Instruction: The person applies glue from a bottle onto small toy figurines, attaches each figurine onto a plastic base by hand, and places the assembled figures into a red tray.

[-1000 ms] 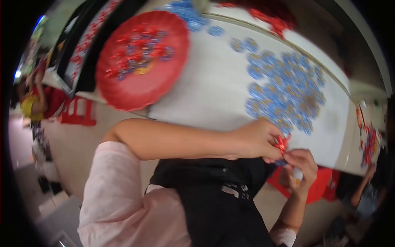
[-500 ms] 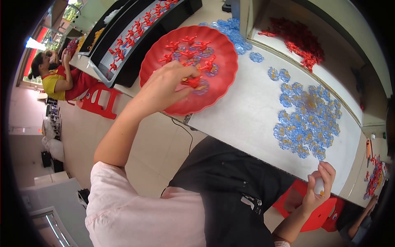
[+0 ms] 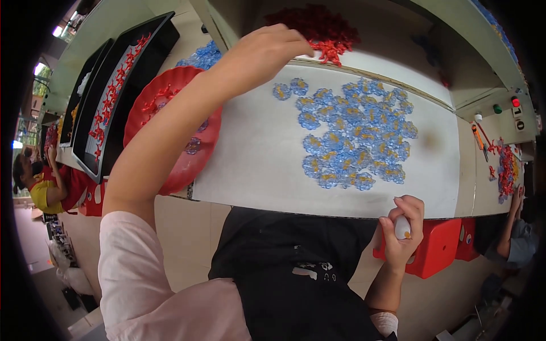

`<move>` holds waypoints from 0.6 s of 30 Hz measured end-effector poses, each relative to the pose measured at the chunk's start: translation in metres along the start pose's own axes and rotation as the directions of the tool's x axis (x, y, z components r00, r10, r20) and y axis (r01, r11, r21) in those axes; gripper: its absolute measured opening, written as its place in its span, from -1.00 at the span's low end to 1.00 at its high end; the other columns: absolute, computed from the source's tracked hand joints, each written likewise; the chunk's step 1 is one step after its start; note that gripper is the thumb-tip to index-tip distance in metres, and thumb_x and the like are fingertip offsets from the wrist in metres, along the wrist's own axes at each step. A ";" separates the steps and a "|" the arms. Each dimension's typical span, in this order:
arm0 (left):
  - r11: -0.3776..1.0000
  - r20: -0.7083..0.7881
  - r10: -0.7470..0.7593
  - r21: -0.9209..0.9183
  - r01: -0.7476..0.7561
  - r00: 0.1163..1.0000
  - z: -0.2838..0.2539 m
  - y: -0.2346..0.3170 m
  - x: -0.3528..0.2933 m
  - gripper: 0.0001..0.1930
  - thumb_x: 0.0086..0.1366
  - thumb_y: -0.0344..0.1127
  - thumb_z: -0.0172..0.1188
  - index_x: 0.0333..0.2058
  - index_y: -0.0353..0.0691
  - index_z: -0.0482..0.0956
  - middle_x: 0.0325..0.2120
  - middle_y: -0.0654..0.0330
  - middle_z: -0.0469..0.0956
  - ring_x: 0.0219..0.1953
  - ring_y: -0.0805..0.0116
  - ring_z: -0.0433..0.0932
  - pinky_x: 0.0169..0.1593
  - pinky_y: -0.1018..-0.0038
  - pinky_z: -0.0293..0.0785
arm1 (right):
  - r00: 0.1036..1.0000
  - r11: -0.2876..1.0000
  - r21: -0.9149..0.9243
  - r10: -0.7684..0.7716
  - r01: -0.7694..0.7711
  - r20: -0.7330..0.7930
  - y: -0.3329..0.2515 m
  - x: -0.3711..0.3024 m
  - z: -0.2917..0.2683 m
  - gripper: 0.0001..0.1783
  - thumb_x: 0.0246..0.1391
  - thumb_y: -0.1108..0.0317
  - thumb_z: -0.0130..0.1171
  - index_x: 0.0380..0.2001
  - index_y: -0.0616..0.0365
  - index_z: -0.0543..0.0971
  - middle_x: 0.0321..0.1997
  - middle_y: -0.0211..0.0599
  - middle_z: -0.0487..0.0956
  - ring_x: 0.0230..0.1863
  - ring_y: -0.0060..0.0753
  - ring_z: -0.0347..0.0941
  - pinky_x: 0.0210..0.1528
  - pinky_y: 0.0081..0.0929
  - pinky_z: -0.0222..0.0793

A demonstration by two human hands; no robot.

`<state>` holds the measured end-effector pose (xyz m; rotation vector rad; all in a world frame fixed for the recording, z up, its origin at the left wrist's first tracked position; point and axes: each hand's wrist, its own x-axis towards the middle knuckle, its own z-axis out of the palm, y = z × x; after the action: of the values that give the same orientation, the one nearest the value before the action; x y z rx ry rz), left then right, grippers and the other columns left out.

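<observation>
My left hand (image 3: 263, 55) is stretched over the far edge of the white work sheet (image 3: 250, 153), its fingers extended at a pile of small red plastic figures (image 3: 329, 50) in the shelf. It shows no held piece; the thumb is mostly hidden. My right hand (image 3: 406, 213), by the table's near edge, is closed round a small white bottle (image 3: 402, 228) with a yellowish tip. Between the hands lie several clear blue flower-shaped pieces (image 3: 355, 136) with yellow middles. My left forearm covers part of the red scalloped bowl (image 3: 133, 128), which holds red figures on clear bases.
Black trays (image 3: 162, 42) with rows of red figures stand at the left. More blue pieces (image 3: 202, 57) lie behind the bowl. A shelf panel (image 3: 211, 20) rises beside my left hand. An orange cutter (image 3: 479, 139) lies right. Other people (image 3: 45, 190) sit at both sides.
My left hand has left the bowl and the red figure there, moving right and away to the shelf pile. The view has turned; my right hand still holds the bottle.
</observation>
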<state>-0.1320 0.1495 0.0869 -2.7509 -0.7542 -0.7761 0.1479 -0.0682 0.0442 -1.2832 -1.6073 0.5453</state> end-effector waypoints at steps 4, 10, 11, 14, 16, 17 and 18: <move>0.979 0.038 -0.030 0.202 0.021 0.999 0.075 -0.018 0.053 -0.76 -0.05 -0.43 0.13 -0.31 -0.22 0.45 -0.23 0.21 0.41 -0.18 0.30 0.36 -0.15 0.47 0.33 | 0.999 0.999 -0.018 0.031 -0.032 -0.040 0.017 -0.002 -0.022 -0.62 -0.38 0.62 0.21 -0.33 0.21 0.46 -0.32 -0.27 0.33 -0.62 -0.65 0.16 -0.47 -0.69 0.17; 0.926 0.090 -0.313 -0.194 0.325 0.946 0.077 -0.009 0.076 -0.74 -0.07 -0.40 0.18 -0.35 -0.25 0.35 -0.41 0.06 0.44 -0.32 0.12 0.43 -0.26 0.39 0.35 | 0.996 0.978 0.203 0.057 -0.041 -0.072 0.057 -0.009 -0.044 -0.46 -0.33 0.67 0.01 -0.17 0.18 0.17 -0.15 -0.13 0.18 -0.49 -0.54 0.28 -0.39 -0.58 0.22; 0.882 0.070 -0.350 -0.310 0.354 0.934 0.075 0.004 0.070 -0.76 -0.03 -0.42 0.15 -0.31 -0.25 0.40 -0.40 0.15 0.45 -0.33 0.29 0.44 -0.26 0.48 0.37 | 0.995 0.980 0.193 0.068 -0.052 -0.078 0.060 -0.010 -0.046 -0.46 -0.33 0.67 0.01 -0.17 0.18 0.17 -0.15 -0.13 0.18 -0.49 -0.54 0.28 -0.39 -0.58 0.22; 0.511 0.297 -0.464 -0.680 0.526 0.835 0.046 0.067 0.051 -0.72 0.04 -0.38 0.15 -0.22 -0.26 0.46 -0.47 0.18 0.51 -0.46 0.47 0.49 -0.34 0.58 0.41 | 0.997 0.903 0.426 0.074 -0.050 -0.039 0.059 -0.014 -0.045 -0.59 -0.24 0.55 -0.03 -0.21 0.22 0.20 -0.18 -0.14 0.18 -0.43 -0.40 0.33 -0.33 -0.48 0.29; 0.123 0.521 -0.436 -0.773 0.623 0.734 0.032 0.109 0.034 -0.70 0.06 -0.51 0.07 -0.17 -0.35 0.41 -0.42 0.15 0.46 -0.44 0.45 0.48 -0.33 0.59 0.43 | 0.991 0.927 0.359 0.131 -0.109 -0.038 0.050 -0.016 -0.044 -0.63 -0.24 0.55 -0.03 -0.24 0.24 0.23 -0.19 -0.15 0.18 -0.42 -0.38 0.35 -0.31 -0.46 0.33; -0.030 0.535 -0.425 -0.814 0.580 0.730 0.030 0.128 0.021 -0.69 0.07 -0.54 0.03 -0.15 -0.39 0.39 -0.39 0.11 0.46 -0.44 0.42 0.49 -0.32 0.57 0.43 | 0.986 0.937 0.314 0.167 -0.151 -0.024 0.043 -0.016 -0.041 -0.66 -0.23 0.56 -0.03 -0.27 0.26 0.25 -0.19 -0.16 0.17 -0.41 -0.36 0.37 -0.30 -0.45 0.36; -0.193 0.622 -0.421 -0.773 0.605 0.660 0.029 0.143 0.012 -0.69 0.08 -0.56 0.01 -0.14 -0.39 0.38 -0.34 0.10 0.46 -0.42 0.40 0.50 -0.28 0.57 0.43 | 0.977 0.916 0.365 0.204 -0.165 -0.069 0.038 -0.018 -0.037 -0.67 -0.26 0.57 0.02 -0.31 0.29 0.28 -0.23 -0.16 0.21 -0.39 -0.33 0.39 -0.33 -0.47 0.41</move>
<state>-0.0364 0.0413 0.0629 -3.5107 -2.3235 -1.9054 0.1978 -0.0795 0.0217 -1.1694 -1.2353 0.8334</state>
